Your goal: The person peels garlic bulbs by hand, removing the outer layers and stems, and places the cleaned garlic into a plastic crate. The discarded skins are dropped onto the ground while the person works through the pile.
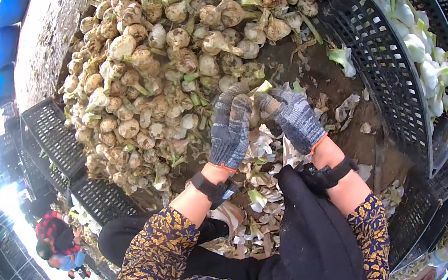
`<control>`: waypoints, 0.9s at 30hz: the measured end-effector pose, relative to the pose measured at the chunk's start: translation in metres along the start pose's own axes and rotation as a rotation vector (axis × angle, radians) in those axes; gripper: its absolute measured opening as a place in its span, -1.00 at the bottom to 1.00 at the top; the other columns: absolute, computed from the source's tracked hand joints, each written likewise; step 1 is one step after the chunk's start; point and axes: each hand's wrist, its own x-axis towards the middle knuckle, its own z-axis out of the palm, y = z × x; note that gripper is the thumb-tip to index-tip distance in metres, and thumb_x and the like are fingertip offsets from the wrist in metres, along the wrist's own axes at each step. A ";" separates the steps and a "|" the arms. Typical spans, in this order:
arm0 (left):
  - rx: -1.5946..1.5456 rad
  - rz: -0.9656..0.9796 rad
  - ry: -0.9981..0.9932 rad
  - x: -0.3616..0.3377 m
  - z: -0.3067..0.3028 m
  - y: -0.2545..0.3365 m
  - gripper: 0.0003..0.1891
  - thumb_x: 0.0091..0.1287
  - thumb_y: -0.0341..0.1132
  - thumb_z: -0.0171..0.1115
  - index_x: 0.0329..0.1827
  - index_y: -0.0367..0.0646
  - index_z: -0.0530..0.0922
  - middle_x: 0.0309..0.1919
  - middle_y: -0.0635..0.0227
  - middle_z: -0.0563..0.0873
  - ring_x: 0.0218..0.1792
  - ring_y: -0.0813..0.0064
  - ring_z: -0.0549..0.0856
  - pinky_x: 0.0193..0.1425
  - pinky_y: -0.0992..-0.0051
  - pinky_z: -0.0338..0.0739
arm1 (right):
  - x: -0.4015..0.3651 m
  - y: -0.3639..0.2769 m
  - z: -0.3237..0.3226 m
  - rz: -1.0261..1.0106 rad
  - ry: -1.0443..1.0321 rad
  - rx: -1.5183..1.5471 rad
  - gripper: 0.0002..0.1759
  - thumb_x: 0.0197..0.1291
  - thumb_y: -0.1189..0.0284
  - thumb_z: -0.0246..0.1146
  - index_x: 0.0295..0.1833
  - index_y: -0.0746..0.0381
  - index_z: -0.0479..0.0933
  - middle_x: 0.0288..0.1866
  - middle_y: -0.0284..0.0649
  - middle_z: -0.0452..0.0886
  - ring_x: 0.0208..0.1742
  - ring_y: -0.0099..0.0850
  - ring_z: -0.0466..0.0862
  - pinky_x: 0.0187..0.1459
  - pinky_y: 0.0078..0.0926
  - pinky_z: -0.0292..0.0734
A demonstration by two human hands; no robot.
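Observation:
Both my hands wear grey knit gloves and meet at the right edge of a large pile of soil-stained garlic bulbs [148,65]. My left hand [231,124] is closed, with its fingers pressed together around a garlic bulb. My right hand [295,117] is bent in from the right, its fingertips closed on the same bulb. Between the fingertips shows the pale cut stem of the garlic bulb [264,87]; the gloves hide most of the bulb. Below the hands, peeled skins [261,145] litter the ground.
At the upper right a black crate [385,65] holds clean white garlic [429,66]. One trimmed bulb [342,61] lies beside it. More black crates [57,132] stand at the left and lower right. Another person [58,237] is at the lower left.

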 end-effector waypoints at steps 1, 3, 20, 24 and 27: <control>0.001 -0.001 0.000 -0.001 0.000 0.003 -0.69 0.37 -0.28 -0.04 0.06 -0.30 0.38 -0.04 0.16 0.51 -0.01 0.33 0.50 0.12 0.41 0.35 | -0.001 -0.006 -0.002 0.184 -0.049 0.178 -0.67 0.21 0.24 0.11 -0.14 0.31 0.52 -0.40 -0.24 0.56 -0.45 -0.60 0.50 -0.43 -0.57 0.41; -0.011 -0.017 -0.013 -0.002 0.000 0.008 -0.71 0.37 -0.28 -0.03 0.02 -0.30 0.41 -0.06 0.16 0.52 -0.03 0.34 0.50 0.12 0.41 0.35 | -0.002 -0.001 0.000 0.132 -0.014 0.138 -0.72 0.23 0.29 0.08 -0.21 0.29 0.55 -0.50 -0.26 0.54 -0.53 -0.53 0.49 -0.46 -0.56 0.41; -0.141 -0.282 -0.077 0.005 -0.001 -0.005 -0.64 0.39 -0.11 -0.13 -0.06 -0.25 0.45 -0.10 0.25 0.54 -0.12 0.43 0.54 0.00 0.50 0.43 | -0.013 -0.007 -0.003 0.040 0.173 -0.198 -0.73 0.09 0.29 0.07 -0.28 0.28 0.52 -0.32 0.05 0.56 -0.29 -0.03 0.56 -0.27 -0.19 0.49; -0.550 -0.732 -0.162 0.004 0.003 -0.003 -0.52 0.32 0.09 -0.09 -0.04 -0.19 0.41 -0.16 0.34 0.55 -0.24 0.52 0.57 -0.18 0.54 0.50 | -0.012 0.015 0.008 0.167 0.132 -0.250 -0.66 0.07 0.21 0.07 -0.30 0.30 0.51 -0.33 0.11 0.54 -0.26 0.02 0.54 -0.25 -0.16 0.46; -0.133 -0.311 -0.219 -0.006 0.002 0.023 -0.48 0.25 -0.08 0.15 0.14 -0.19 0.25 -0.18 0.33 0.53 -0.22 0.54 0.56 -0.18 0.52 0.53 | -0.012 0.015 0.003 0.165 0.169 -0.144 -0.66 0.07 0.21 0.07 -0.31 0.31 0.50 -0.32 0.11 0.53 -0.28 0.04 0.53 -0.25 -0.18 0.45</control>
